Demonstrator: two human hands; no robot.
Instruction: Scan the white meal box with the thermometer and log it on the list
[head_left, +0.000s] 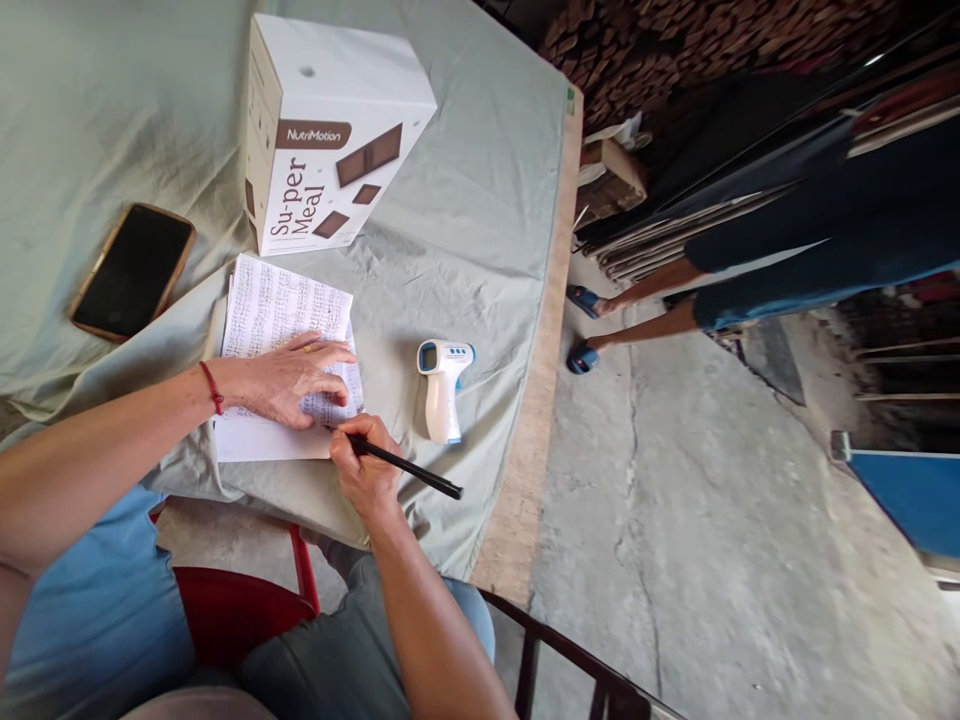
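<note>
My left hand (pixel 296 378) lies flat with fingers spread on a sheet of paper (pixel 281 300) covered in rows of handwriting. A red string bracelet circles that wrist. Closed around a black pen (pixel 409 466), my right hand (pixel 369 465) rests at the sheet's lower right corner. The pen's tip is near the written lines, partly hidden by my fingers. The bottom strip of the paper is blank. To the right of the paper lies a white and blue infrared thermometer (pixel 444 385).
A white NutriMotion box (pixel 337 130) stands behind the paper. At the left lies a smartphone (pixel 133 268) with a dark screen. Pale green cloth (pixel 480 200) covers the table up to its wooden edge (pixel 517 500). Beyond it, a person's legs (pixel 660 300) stand on the concrete floor.
</note>
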